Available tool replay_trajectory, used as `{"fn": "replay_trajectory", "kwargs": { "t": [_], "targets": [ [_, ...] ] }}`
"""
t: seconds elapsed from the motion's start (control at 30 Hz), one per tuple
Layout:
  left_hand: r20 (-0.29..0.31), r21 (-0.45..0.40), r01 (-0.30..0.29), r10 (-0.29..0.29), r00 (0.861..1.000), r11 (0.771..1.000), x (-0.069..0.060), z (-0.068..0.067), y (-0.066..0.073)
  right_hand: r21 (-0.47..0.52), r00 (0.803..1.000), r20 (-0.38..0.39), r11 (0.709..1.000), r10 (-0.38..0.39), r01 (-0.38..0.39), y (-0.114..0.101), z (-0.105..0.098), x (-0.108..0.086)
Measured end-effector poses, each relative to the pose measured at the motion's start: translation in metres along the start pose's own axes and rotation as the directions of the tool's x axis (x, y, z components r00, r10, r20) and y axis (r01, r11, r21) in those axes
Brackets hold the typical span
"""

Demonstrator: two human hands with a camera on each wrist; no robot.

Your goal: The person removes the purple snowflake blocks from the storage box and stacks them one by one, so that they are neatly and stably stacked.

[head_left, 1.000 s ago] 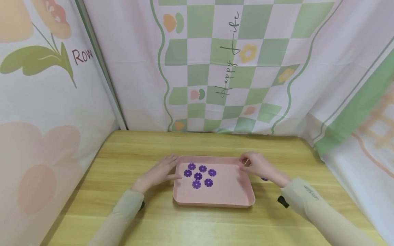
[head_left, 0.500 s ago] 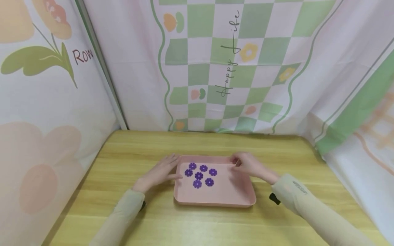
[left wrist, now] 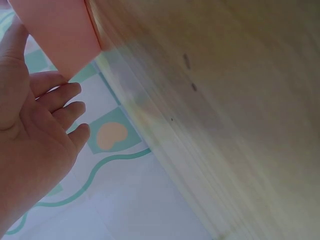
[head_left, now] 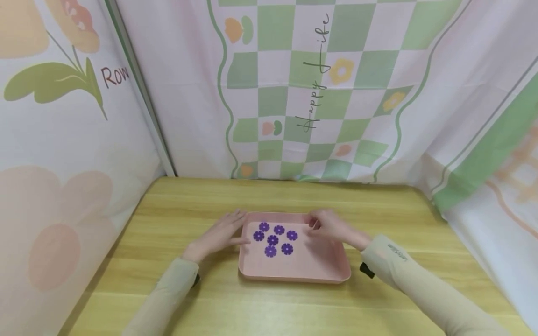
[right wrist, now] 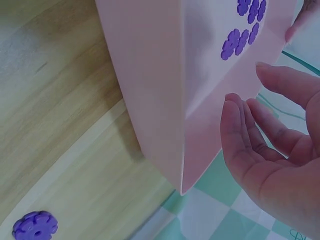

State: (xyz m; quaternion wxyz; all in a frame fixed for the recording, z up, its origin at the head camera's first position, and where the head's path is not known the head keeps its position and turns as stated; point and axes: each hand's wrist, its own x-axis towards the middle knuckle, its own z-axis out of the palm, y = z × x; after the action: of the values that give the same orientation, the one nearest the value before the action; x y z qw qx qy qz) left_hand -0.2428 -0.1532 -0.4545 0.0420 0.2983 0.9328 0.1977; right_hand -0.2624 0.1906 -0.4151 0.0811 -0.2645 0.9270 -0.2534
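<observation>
A pink, shallow plastic tray (head_left: 319, 261) with round corners sits flat, its side touching the left hand (head_left: 216, 237). Seven flat, purple, flower-shaped plastic pieces (head_left: 272, 240) lie in it, between that hand and the right hand (head_left: 332, 227). Another purple flower (right wrist: 35, 226) lies outside the tray, on the right hand's side.

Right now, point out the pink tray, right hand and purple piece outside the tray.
Pink tray (head_left: 312, 262): head view, bare floor.
Right hand (head_left: 332, 227): head view, back of hand.
Purple piece (right wrist: 34, 225): right wrist view, top face.
</observation>
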Motion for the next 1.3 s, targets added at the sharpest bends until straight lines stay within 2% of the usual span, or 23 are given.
{"fn": "replay_trajectory", "kwargs": {
  "t": [0.4,0.6,0.83,1.3],
  "targets": [
    [0.005,0.0,0.01,-0.01,1.0,1.0,0.0,-0.002,0.002,-0.011,0.998,0.038,0.999,-0.052,0.052,-0.006,0.008,0.008],
    [0.002,0.007,0.009,-0.009,1.0,1.0,0.001,-0.002,0.001,-0.006,0.998,0.049,1.0,-0.028,0.029,-0.005,0.013,0.013],
    [0.013,-0.003,0.024,-0.024,1.0,1.0,0.001,0.0,0.0,0.018,0.995,0.072,0.997,-0.074,0.073,-0.003,0.018,0.017],
    [0.011,-0.002,0.019,-0.019,1.0,1.0,0.001,0.002,-0.001,-0.016,0.994,0.107,0.999,-0.035,0.037,-0.01,0.02,0.019]
  ]
}}
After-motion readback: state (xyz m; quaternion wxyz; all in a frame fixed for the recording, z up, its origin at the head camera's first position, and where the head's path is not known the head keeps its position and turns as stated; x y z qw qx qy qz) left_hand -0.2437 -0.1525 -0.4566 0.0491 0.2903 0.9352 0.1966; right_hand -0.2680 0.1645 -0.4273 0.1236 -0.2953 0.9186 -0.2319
